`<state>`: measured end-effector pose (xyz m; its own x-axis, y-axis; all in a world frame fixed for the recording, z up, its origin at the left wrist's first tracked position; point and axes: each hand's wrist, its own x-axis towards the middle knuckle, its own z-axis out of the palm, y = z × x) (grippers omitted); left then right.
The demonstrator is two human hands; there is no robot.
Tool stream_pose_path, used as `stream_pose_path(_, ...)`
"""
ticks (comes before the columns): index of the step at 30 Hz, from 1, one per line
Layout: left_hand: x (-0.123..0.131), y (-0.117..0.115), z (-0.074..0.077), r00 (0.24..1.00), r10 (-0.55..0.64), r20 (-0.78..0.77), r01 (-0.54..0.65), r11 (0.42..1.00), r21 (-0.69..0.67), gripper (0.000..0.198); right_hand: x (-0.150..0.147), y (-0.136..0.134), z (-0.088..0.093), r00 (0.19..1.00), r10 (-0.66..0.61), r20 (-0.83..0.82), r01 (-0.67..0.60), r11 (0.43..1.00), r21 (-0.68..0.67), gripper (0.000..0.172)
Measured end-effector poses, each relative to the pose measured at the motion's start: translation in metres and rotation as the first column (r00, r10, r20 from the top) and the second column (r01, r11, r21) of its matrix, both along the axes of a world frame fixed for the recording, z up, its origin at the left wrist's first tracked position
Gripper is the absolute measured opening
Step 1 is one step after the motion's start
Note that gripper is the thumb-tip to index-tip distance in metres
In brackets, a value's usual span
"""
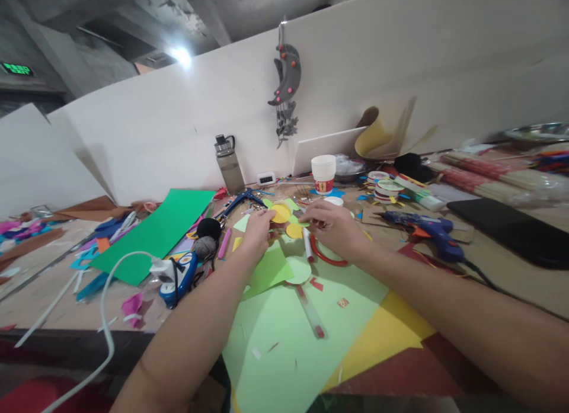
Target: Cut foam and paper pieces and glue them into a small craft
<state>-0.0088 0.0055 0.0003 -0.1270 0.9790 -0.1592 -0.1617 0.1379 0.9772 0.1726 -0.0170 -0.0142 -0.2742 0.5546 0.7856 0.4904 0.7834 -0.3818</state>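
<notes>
My left hand (258, 230) pinches the left edge of a yellow paper circle (281, 213). Just to the right of it is my right hand (334, 224), its fingers drawn together; what they hold, if anything, is too small to make out. A second yellow circle (294, 230) lies between the hands on the light green paper. Below my right fingers sit a white marker (307, 245) and a red-handled tool (331, 261), partly covered by that hand. Nearer to me are a pale green circle (299, 271), a bright green sheet (269, 272) and a clear pen with a red end (311, 312).
To the right lies a blue glue gun (424, 228) with its cord. Stacked paper cups (323, 173) and a water bottle (229, 167) stand at the back. On the left are a green sheet (160, 232) and a blue power strip (178, 279) with a white cable.
</notes>
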Motion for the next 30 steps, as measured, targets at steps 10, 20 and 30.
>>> stream_pose_path(10, -0.014, 0.007, 0.006, 0.998, 0.059, 0.001, -0.059, 0.998, 0.034, 0.005, 0.003, 0.01, -0.011, 0.933, 0.064, 0.353, -0.011, 0.989, -0.15, 0.023)
stream_pose_path(20, 0.001, -0.006, 0.001, 0.957, -0.286, -0.057, 0.274, 0.948, -0.161, 0.013, 0.008, 0.002, 0.004, 0.929, 0.083, 0.362, -0.002, 0.976, -0.218, 0.037)
stream_pose_path(30, 0.001, -0.005, 0.0, 0.959, -0.273, -0.076, 0.256, 0.949, -0.185, 0.012, 0.066, -0.075, 0.075, 0.928, -0.304, -0.216, 0.183, 0.876, -0.446, 0.038)
